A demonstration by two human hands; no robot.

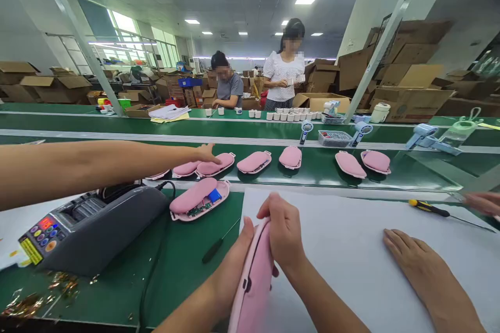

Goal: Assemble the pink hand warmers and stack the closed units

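Observation:
A pink oval plastic case (258,283) stands on edge close in front of me, with a dark gap along part of its seam. My left hand (233,263) wraps its left side, the thumb near the top. My right hand (284,229) is closed over the upper end, fingers bent across the rim. The lower end runs out of view. Left of my hands lies an opened pink case (195,197) with a green circuit board and a blue battery (214,195) showing. A dark-handled screwdriver (213,251) lies nearby on the green bench.
A co-worker's arm (97,169) reaches from the left to pink cases (253,162) on the green belt. Another person's hand (417,260) rests on white paper (332,255) at right, near a yellow-black screwdriver (429,208). A grey tape dispenser (105,229) stands left.

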